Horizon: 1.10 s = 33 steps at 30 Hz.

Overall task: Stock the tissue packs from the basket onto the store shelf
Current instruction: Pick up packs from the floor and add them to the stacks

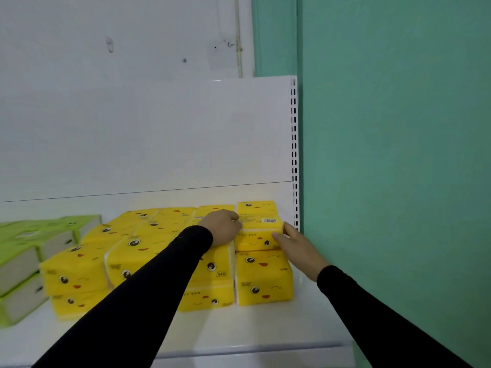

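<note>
Several yellow tissue packs with cartoon faces are stacked on the white store shelf [255,330]. At the right end, one yellow pack [259,221] lies on top of a lower pack [263,277], close to the shelf's back panel. My left hand [223,227] holds this top pack's left side, fingers curled against it. My right hand [295,241] holds its right side, fingers along the pack's front right corner. Both arms wear black sleeves. The basket is out of view.
Green tissue packs [29,251] are stacked at the left end of the shelf. A perforated white upright [294,155] marks the shelf's right end, with a green wall [398,155] right behind it. Bare shelf surface runs along the front edge.
</note>
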### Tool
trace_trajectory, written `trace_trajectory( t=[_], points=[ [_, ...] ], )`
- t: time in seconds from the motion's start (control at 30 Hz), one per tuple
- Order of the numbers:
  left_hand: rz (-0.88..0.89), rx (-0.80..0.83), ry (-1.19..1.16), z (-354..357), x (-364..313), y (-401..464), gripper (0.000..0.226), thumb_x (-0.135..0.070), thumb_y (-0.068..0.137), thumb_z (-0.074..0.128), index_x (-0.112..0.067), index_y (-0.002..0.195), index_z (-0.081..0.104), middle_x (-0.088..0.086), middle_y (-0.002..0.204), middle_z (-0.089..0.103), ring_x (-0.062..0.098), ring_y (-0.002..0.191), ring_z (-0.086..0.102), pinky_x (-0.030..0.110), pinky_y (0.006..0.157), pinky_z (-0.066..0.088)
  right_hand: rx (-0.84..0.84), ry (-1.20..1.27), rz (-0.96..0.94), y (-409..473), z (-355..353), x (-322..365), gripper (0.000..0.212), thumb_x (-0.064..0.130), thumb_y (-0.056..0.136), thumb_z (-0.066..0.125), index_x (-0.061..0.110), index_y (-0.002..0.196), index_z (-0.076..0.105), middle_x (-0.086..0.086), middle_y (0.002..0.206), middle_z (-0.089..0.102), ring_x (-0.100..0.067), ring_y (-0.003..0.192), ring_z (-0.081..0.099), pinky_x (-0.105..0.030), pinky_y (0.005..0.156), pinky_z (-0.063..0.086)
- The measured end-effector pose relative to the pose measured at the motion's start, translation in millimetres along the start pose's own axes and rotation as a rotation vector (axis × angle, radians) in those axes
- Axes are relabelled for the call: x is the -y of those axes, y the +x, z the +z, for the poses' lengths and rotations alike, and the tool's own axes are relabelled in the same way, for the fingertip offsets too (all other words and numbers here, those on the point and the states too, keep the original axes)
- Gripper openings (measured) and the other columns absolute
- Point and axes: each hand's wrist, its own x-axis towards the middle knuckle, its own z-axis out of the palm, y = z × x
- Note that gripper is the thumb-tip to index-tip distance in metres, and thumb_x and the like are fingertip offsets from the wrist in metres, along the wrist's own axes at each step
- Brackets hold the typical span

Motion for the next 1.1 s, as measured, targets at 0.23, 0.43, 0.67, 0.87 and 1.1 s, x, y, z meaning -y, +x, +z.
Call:
trace_trajectory(
  t=[0.23, 0.43, 0.67, 0.87, 1.1],
  points=[
    [0.069, -0.095, -0.095, -13, 5, -28, 0.047, -0.036, 0.103, 0.039, -0.017, 0.146, 0.042, 0.002, 0.152, 0.041, 0.022, 0.139, 0.037, 0.033, 0.111, 0.030, -0.201, -0.135, -0.052, -35, -9, 18, 0.059, 0.041, 0.102, 0.045, 0.016, 0.153, 0.030, -0.006, 0.154, 0.040, -0.019, 0.134, 0.045, -0.028, 0.102, 0.033],
    [0.241, -0.162, -0.248, -22, 11, -76, 0.047, -0.039, 0.102, 0.042, -0.017, 0.144, 0.045, 0.002, 0.147, 0.046, 0.022, 0.128, 0.047, 0.031, 0.101, 0.041, -0.382, -0.154, -0.109, -111, 3, 42, 0.051, 0.037, 0.101, 0.048, 0.017, 0.147, 0.041, -0.002, 0.143, 0.051, -0.010, 0.109, 0.054, -0.025, 0.094, 0.037],
    [0.488, -0.123, -0.367, -13, 32, -162, 0.046, -0.040, 0.101, 0.043, -0.017, 0.142, 0.049, 0.001, 0.146, 0.049, 0.021, 0.130, 0.047, 0.027, 0.102, 0.034, -0.564, -0.153, -0.036, -220, 55, 60, 0.047, 0.039, 0.100, 0.051, 0.022, 0.143, 0.047, 0.000, 0.139, 0.053, -0.012, 0.108, 0.057, -0.026, 0.091, 0.042],
    [0.588, 0.058, -0.517, 32, 49, -231, 0.045, -0.043, 0.099, 0.048, -0.020, 0.136, 0.053, -0.001, 0.139, 0.055, 0.014, 0.127, 0.049, 0.024, 0.103, 0.034, -0.578, -0.281, 0.161, -330, 106, 55, 0.049, 0.045, 0.101, 0.048, 0.024, 0.145, 0.044, 0.002, 0.139, 0.052, -0.010, 0.111, 0.057, -0.021, 0.089, 0.040],
    [0.639, 0.327, -0.547, 111, 40, -311, 0.046, -0.040, 0.099, 0.048, -0.014, 0.138, 0.053, 0.003, 0.139, 0.055, 0.016, 0.126, 0.051, 0.023, 0.100, 0.033, -0.612, -0.296, 0.435, -462, 131, 19, 0.054, 0.049, 0.103, 0.041, 0.024, 0.150, 0.035, 0.002, 0.149, 0.043, -0.014, 0.126, 0.049, -0.024, 0.092, 0.037]
  ],
)
